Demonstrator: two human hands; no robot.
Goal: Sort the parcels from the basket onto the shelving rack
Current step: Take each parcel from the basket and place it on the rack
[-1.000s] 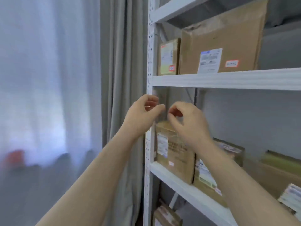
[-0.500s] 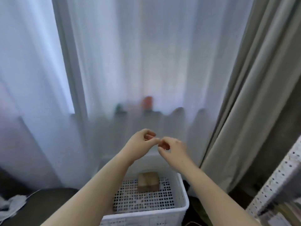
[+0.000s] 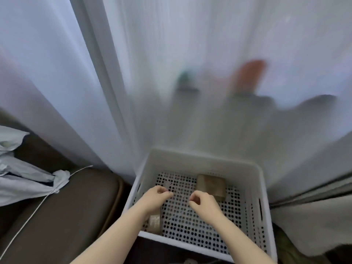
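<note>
Two bare forearms enter from the lower edge. Left hand (image 3: pixel 156 197): raised over the left part of the basket, fingers curled in, thumb tip against the forefinger, nothing seen in its grip. Right hand (image 3: pixel 205 204): beside it but apart, over the basket's middle, fingers likewise curled toward the thumb, nothing seen held. Basket (image 3: pixel 198 161): white moulded plastic, rectangular, rounded corners, smooth solid rim, floor and lower walls pierced with regular round holes, slot handle in the right wall. Small parcel (image 3: pixel 154 223): pale tan, taped, in the basket's near left corner, partly under the left forearm. Brown parcel (image 3: pixel 210 185): cardboard-coloured, blocky with softened corners, flat on the perforated floor toward the far right, just past the right hand. Seat cushion (image 3: pixel 72 206): dark brown, smooth, leather-like, left of the basket. Crumpled cloth (image 3: pixel 24 180): pale blue, creased, on the cushion. White cord (image 3: pixel 36 206): thin, trailing diagonally over the cushion. Grey drape (image 3: pixel 314 216): heavy, matte, right of the basket. Sheer curtain (image 3: pixel 171 54): white, finely pleated, translucent, hanging behind the basket; blurred red and green shapes show through it.
</note>
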